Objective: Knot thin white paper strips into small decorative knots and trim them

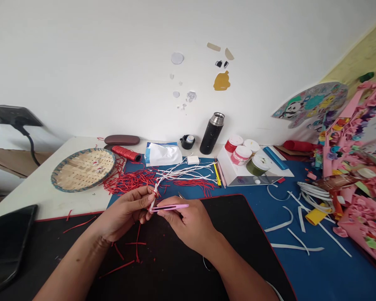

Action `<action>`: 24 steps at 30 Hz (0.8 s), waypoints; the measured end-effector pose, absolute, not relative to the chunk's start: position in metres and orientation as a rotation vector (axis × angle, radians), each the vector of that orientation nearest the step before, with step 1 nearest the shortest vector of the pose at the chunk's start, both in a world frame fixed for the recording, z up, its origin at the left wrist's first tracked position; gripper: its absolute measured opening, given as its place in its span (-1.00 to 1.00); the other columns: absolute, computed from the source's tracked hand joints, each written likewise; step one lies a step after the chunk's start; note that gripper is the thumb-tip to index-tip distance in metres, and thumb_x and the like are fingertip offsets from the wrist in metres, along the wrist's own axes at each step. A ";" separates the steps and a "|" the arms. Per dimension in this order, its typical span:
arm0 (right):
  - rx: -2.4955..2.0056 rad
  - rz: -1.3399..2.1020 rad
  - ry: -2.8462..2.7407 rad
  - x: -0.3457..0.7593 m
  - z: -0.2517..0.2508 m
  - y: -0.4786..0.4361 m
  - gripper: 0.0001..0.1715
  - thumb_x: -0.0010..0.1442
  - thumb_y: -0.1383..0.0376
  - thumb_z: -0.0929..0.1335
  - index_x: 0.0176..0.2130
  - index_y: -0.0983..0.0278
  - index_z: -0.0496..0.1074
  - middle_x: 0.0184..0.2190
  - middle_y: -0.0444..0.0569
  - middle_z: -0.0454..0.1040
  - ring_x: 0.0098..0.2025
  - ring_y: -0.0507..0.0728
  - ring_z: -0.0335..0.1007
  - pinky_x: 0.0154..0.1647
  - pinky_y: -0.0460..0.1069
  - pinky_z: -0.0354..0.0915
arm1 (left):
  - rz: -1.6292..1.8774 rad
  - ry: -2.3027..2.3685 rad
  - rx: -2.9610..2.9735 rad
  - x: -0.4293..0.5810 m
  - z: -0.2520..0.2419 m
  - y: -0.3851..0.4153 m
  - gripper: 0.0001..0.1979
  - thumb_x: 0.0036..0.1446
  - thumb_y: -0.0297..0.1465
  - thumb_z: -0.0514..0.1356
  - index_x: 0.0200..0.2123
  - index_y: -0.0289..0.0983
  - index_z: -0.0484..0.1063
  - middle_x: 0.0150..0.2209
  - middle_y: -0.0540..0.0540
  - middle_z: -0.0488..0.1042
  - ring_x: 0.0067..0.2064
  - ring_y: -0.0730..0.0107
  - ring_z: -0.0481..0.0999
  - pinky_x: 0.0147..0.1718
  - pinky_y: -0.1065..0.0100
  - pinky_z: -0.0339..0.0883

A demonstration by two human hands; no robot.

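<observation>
My left hand pinches a thin white strip with red thread about it, held upright over the black mat. In my right hand is a slim pink tool with a dark slot along its length; its exact kind is unclear. The tool's left end meets the lower part of the white strip at my left fingertips. A small metal tip pokes out above my right fingers; what it belongs to is hidden. Just beyond my hands lie white cords and a tangle of red cords.
A woven basket and a red thread spool stand at the back left. Behind are a black flask and lidded jars on a white box. Red scraps litter the black mat; a phone lies left.
</observation>
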State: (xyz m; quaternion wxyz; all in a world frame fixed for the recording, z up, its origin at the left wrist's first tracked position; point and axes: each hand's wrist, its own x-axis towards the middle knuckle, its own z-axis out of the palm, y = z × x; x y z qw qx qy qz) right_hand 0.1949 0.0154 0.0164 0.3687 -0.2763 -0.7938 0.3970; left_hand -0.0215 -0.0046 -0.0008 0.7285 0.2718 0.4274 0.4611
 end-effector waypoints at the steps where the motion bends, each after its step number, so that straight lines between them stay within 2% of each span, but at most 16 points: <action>1: -0.710 1.020 -2.039 0.195 0.017 0.015 -0.81 0.49 0.28 0.39 -0.06 0.20 0.65 -0.13 -0.11 0.73 -0.16 0.09 0.67 -0.10 -0.08 0.43 | 1.015 0.940 0.601 -0.021 -0.001 -0.004 -0.63 -0.02 -0.23 0.62 -0.26 -0.28 0.63 -0.47 0.01 0.56 -0.52 0.52 0.48 -0.57 0.55 0.37; 11: -0.740 1.048 -2.019 0.195 0.016 0.015 -0.80 0.48 0.26 0.39 -0.09 0.22 0.65 -0.15 -0.08 0.73 -0.16 0.10 0.67 -0.12 -0.07 0.42 | 1.015 0.939 0.624 -0.020 -0.001 -0.003 -0.62 -0.03 -0.21 0.62 -0.24 -0.27 0.62 -0.49 0.02 0.53 -0.52 0.49 0.48 -0.58 0.53 0.35; 18: -0.782 1.207 -1.948 0.195 0.019 0.017 -0.77 0.48 0.21 0.40 -0.17 0.22 0.66 -0.18 -0.07 0.70 -0.17 0.10 0.63 -0.14 -0.06 0.38 | 0.975 0.955 0.650 -0.020 0.000 -0.005 -0.59 -0.03 -0.18 0.61 -0.23 -0.26 0.60 -0.48 0.01 0.53 -0.51 0.48 0.48 -0.56 0.51 0.34; 20: -0.833 1.300 -1.896 0.196 0.018 0.018 -0.73 0.47 0.17 0.40 -0.20 0.23 0.66 -0.29 -0.08 0.67 -0.31 0.07 0.58 -0.27 -0.08 0.34 | 0.961 0.963 0.663 -0.020 0.001 -0.006 -0.59 -0.02 -0.17 0.60 -0.23 -0.26 0.59 -0.47 0.01 0.54 -0.50 0.46 0.48 -0.56 0.49 0.34; 22: -0.911 1.431 -1.839 0.196 0.016 0.018 -0.69 0.46 0.12 0.39 -0.20 0.25 0.64 -0.48 -0.14 0.55 -0.52 0.01 0.42 -0.46 -0.10 0.24 | 0.948 0.972 0.686 -0.020 0.002 -0.007 -0.58 -0.02 -0.16 0.60 -0.23 -0.25 0.58 -0.47 0.01 0.53 -0.51 0.46 0.48 -0.55 0.48 0.34; 24: -0.955 1.579 -1.763 0.197 0.013 0.019 -0.66 0.45 0.08 0.40 -0.20 0.27 0.61 -0.60 -0.22 0.40 -0.64 -0.03 0.26 -0.58 -0.12 0.13 | 0.927 0.984 0.717 -0.020 0.004 -0.007 -0.57 0.00 -0.13 0.59 -0.22 -0.25 0.57 -0.47 0.01 0.54 -0.51 0.45 0.48 -0.55 0.47 0.34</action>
